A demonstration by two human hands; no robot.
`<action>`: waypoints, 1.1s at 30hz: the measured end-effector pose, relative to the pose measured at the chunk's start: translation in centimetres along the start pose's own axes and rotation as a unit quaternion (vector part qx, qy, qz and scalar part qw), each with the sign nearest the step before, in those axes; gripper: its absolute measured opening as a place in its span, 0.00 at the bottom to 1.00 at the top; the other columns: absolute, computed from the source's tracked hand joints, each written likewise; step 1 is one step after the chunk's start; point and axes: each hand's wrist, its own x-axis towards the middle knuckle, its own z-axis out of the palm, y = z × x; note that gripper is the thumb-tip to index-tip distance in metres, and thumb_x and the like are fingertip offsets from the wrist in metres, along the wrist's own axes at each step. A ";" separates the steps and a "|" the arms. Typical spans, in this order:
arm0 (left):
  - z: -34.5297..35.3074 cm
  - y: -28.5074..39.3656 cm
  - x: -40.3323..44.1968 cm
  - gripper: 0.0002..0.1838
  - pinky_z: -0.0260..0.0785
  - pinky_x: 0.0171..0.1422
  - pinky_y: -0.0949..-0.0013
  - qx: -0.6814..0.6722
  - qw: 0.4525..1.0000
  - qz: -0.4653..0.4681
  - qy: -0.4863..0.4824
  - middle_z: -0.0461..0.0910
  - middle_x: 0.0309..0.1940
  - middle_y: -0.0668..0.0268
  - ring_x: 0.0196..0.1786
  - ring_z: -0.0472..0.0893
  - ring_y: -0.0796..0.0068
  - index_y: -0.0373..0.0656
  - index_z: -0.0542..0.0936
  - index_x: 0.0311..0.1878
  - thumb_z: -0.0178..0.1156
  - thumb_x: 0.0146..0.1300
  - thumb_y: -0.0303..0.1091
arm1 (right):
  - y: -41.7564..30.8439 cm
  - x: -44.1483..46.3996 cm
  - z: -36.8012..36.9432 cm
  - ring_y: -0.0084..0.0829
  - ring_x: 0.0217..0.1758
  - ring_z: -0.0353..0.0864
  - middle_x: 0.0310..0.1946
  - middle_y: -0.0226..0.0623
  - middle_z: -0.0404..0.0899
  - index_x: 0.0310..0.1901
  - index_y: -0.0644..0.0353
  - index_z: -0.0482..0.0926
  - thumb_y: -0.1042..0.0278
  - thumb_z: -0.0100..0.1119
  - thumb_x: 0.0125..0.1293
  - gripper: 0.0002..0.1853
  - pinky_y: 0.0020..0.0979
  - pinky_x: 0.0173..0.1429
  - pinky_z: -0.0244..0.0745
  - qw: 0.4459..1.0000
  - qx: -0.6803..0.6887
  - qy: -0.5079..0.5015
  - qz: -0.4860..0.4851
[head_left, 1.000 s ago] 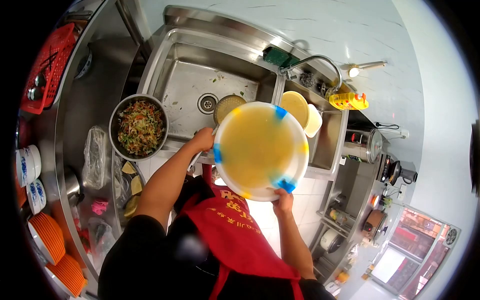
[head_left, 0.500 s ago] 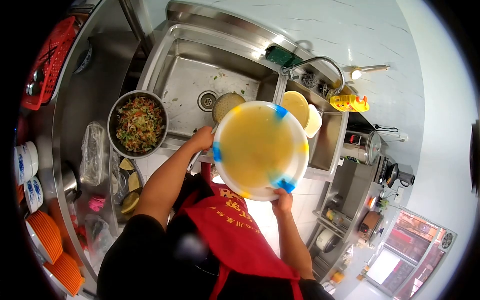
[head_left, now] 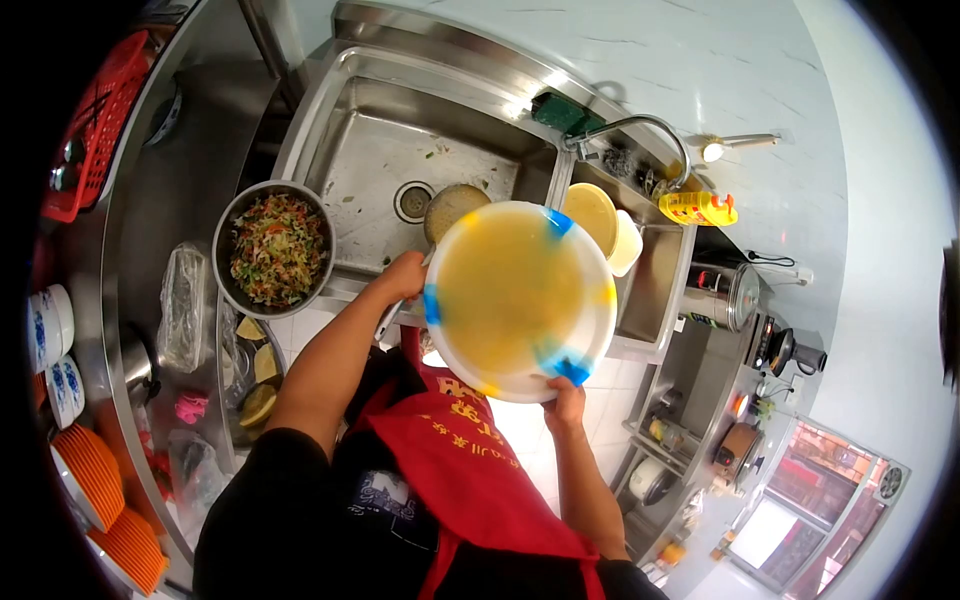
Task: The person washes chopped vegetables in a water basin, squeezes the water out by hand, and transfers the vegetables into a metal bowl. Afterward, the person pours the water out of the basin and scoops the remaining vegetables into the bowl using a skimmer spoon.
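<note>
A white basin with blue and yellow patches holds cloudy yellowish liquid, level in front of my body. My right hand grips its near right rim, thumb over the edge. My left hand is closed at the basin's left side, round the metal handle of a skimmer; whether its hidden fingers also hold the basin is unclear. The skimmer's round head hangs over the sink, partly behind the basin. A metal bowl of shredded mixed vegetables stands left of my left hand.
Yellow tubs stand in the smaller sink below the faucet. A yellow bottle lies beside it. On the left are a red basket, plastic-wrapped items and orange-striped bowls. A steel pot is at right.
My view has shifted slightly, so the surroundings sit a little differently. Both hands and the basin hold nearly the same pose; the liquid's surface looks slightly changed.
</note>
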 end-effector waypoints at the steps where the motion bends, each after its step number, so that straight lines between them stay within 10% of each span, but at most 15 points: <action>1: 0.0 0.1 -0.1 0.22 0.66 0.18 0.64 -0.007 1.000 0.001 -0.007 0.75 0.18 0.58 0.15 0.74 0.68 0.29 0.74 0.31 0.57 0.65 0.44 | 0.0 0.0 0.0 0.43 0.43 0.83 0.46 0.44 0.77 0.58 0.68 0.66 0.81 0.50 0.52 0.27 0.40 0.40 0.84 1.000 -0.007 -0.004 -0.001; 33: -0.1 -0.6 0.7 0.21 0.65 0.19 0.65 -0.032 0.999 -0.018 -0.008 0.76 0.20 0.58 0.18 0.74 0.70 0.30 0.74 0.36 0.57 0.66 0.45 | -0.8 0.2 0.4 0.46 0.43 0.83 0.46 0.47 0.76 0.62 0.67 0.63 0.81 0.49 0.54 0.30 0.42 0.41 0.83 0.999 -0.036 0.007 0.009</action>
